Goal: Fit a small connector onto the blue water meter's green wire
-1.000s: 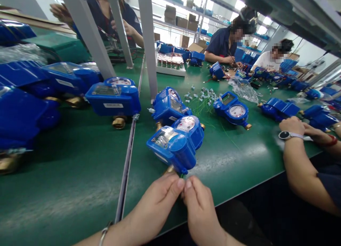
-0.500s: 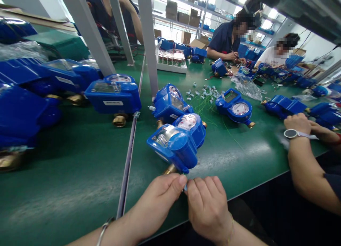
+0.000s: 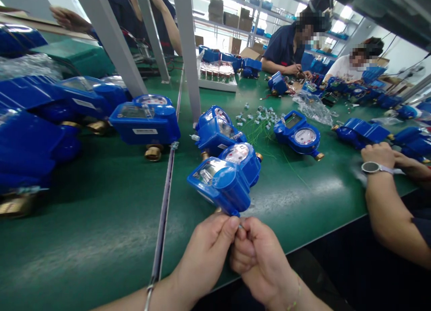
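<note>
Near the front edge of the bench (image 3: 303, 212): a tilted meter (image 3: 227, 183), with left hand (image 3: 209, 248) and right hand (image 3: 264, 262) at its lower end. Shown in tight thumb-and-finger pinches, tip to tip, at a pale-blue bit (image 3: 239, 226) mostly hidden between them.

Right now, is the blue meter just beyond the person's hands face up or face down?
Face up. The blue meter shows its round dial and clear window on its upper side.
</note>
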{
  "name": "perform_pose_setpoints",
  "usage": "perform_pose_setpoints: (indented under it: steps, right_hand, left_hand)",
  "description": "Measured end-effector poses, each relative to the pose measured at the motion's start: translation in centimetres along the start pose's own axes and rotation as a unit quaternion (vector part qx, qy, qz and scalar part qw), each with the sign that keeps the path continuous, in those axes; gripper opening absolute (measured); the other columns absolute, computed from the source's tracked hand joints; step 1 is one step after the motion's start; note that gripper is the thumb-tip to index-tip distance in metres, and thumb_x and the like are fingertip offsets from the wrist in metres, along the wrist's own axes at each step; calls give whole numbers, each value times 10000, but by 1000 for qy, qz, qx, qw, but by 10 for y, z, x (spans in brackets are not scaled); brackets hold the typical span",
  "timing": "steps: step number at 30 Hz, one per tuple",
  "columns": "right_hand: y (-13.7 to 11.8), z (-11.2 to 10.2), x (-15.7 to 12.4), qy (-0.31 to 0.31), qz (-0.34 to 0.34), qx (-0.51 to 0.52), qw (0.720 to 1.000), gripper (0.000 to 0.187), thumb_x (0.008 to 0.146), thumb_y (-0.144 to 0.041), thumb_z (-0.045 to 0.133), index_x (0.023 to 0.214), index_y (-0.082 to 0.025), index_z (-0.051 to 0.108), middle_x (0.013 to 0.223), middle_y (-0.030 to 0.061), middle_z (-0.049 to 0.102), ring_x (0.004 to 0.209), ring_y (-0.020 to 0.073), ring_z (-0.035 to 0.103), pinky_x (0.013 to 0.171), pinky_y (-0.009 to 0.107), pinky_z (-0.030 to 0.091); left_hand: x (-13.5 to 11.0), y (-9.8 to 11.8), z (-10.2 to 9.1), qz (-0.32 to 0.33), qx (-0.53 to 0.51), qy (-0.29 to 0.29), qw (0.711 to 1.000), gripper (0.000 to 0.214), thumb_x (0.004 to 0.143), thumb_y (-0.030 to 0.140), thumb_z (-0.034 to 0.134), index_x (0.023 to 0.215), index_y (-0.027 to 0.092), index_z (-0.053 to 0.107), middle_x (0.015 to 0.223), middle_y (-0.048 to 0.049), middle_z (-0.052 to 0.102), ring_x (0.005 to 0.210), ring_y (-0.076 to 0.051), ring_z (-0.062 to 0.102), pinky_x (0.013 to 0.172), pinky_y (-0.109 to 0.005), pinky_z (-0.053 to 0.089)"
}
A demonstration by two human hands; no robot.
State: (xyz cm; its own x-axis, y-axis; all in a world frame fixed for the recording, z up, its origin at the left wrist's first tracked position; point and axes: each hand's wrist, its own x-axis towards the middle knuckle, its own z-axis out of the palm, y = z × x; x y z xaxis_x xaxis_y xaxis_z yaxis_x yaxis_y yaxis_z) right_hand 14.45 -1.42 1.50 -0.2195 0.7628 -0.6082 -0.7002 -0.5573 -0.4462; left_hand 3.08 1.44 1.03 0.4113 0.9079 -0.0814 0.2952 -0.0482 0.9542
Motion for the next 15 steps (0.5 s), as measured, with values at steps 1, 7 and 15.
perform_pose_setpoints:
  steps: [1, 7, 15]
  right_hand:
    - [-1, 1, 0, -5, 8, 10, 1000, 223, 673, -312, 514, 554, -195, 365, 355, -128, 205, 338, 18, 70, 395, 190, 58]
    - [5, -20, -1, 8, -166, -139, 976, 439, 822, -483, 536, 542, -184, 377, 404, -91, 262, 396, 42, 191, 430, 207, 141]
    - [-4, -16, -5, 162, -443, -363, 803, 378, 911, -503, 440, 1166, -231, 500, 1125, 57, 520, 1004, 168, 509, 867, 323, 425]
  left_hand:
    - [1, 0, 0, 1, 4, 0, 1000, 401, 935, 383, 404, 614, 173, 520, 654, 9, 512, 651, -138, 470, 651, -244, 372]
    - [0, 7, -14, -28, -2, -37, 999, 535, 946, 480, 286, 598, 167, 546, 585, 7, 496, 587, -135, 460, 603, -246, 371]
    - [18, -3, -51, 16, 6, 314, 949, 408, 873, 512, 492, 1112, 181, 494, 1123, -65, 484, 1030, -216, 470, 952, -347, 370]
